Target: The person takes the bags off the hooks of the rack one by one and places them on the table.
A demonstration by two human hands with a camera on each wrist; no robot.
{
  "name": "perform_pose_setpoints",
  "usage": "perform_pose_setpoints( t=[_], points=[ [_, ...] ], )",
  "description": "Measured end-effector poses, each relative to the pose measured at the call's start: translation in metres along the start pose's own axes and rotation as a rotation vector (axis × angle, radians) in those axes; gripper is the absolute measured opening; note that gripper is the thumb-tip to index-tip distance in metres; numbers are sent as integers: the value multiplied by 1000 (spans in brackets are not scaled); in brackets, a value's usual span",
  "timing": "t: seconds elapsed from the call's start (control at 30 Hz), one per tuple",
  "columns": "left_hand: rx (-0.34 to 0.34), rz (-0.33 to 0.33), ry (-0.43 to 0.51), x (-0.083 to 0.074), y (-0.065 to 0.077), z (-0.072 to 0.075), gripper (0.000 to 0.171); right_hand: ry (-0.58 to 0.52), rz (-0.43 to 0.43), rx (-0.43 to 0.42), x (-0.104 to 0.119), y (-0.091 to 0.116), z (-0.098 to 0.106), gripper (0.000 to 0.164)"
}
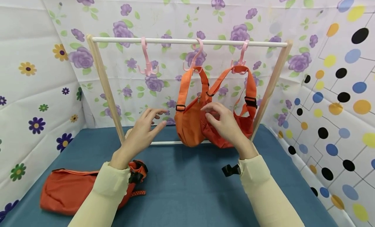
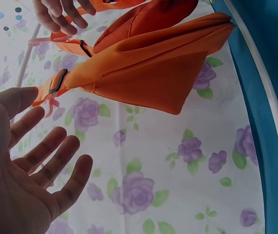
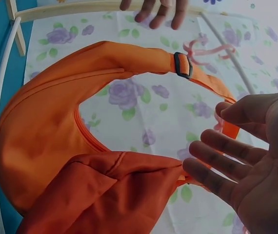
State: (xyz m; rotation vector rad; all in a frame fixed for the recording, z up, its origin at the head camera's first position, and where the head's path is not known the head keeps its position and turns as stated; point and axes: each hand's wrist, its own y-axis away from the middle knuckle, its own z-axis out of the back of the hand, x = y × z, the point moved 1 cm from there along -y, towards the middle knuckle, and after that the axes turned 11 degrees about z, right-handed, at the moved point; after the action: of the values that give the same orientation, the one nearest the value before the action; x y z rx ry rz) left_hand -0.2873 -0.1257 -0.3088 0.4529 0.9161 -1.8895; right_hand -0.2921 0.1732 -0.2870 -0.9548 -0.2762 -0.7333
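An orange shoulder bag point(image 1: 188, 127) hangs by its strap from the middle pink hook point(image 1: 193, 59). Beside it on the right, a red-orange bag point(image 1: 215, 134) hangs from the right pink hook point(image 1: 241, 59), and the two bags overlap. My left hand point(image 1: 140, 132) is held up to the left of the orange bag, apart from it, fingers loosely bent and holding nothing. In the head view my right hand point(image 1: 224, 121) covers part of the red-orange bag. The right wrist view shows that hand point(image 3: 246, 170) with spread fingers and nothing gripped; whether a fingertip touches the bag, I cannot tell.
A rack with a white rail point(image 1: 170, 41) and wooden side posts stands on the blue cloth point(image 1: 181, 194). On its left, another pink hook point(image 1: 148, 62) carries no bag. Another red-orange bag point(image 1: 70, 191) lies at the front left, partly behind my left sleeve. Patterned cloth walls surround the table.
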Motion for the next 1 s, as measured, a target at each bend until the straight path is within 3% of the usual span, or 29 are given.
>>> perform_pose_setpoints(
  t=[0.13, 0.4, 0.77, 1.0],
  points=[
    [-12, -9, -5, -5, -6, -1, 40, -1, 13, -2, 1, -4, 3, 20],
    [-46, -41, 4, -10, -12, -5, 41, -121, 15, -24, 5, -15, 11, 20],
    [-53, -18, 26, -15, -16, -9, 49, -85, 68, -36, 7, -27, 18, 20],
    [-69, -24, 25, -23, -25, -10, 58, -4, 101, -26, 15, -38, 25, 20]
  ],
)
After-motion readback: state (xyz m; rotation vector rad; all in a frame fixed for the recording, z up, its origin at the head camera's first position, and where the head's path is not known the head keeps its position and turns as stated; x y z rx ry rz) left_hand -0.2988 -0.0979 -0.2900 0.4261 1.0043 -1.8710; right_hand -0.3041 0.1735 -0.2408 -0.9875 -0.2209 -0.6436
